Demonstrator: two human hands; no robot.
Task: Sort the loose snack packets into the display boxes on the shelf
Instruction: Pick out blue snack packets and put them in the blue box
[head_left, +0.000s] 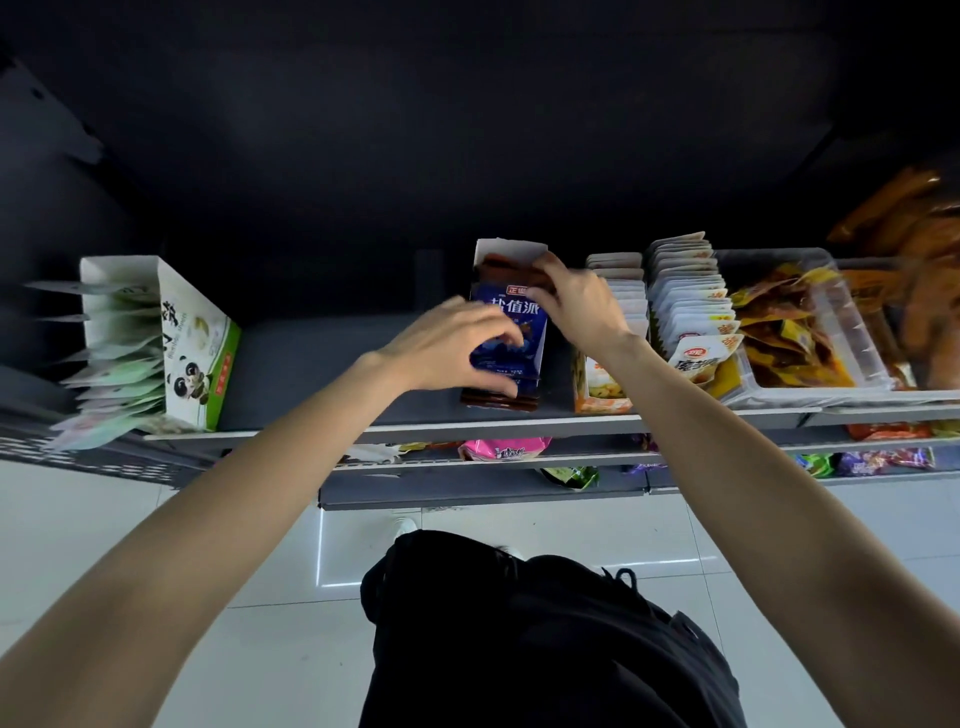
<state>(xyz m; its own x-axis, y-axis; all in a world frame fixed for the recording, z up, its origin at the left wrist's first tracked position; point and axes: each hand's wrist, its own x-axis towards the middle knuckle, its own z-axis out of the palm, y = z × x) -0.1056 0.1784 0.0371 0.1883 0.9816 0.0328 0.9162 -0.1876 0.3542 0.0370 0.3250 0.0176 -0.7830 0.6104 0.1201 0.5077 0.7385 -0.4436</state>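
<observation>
A blue display box (524, 338) with white lettering stands mid-shelf, with dark brown snack packets (498, 270) packed inside. My left hand (457, 345) curls round the box's near left side, thumb at its front. My right hand (574, 304) reaches over the box's far end and pinches the tops of the brown packets there. More dark packets (493, 400) lie flat at the box's front foot.
A green panda box (192, 343) of pale green packets stands at the left on the grey shelf (322, 358). To the right are an orange box (597, 389), rows of white packets (685, 306) and a clear bin (841, 332) of orange packets. Lower shelves hold loose packets (504, 449).
</observation>
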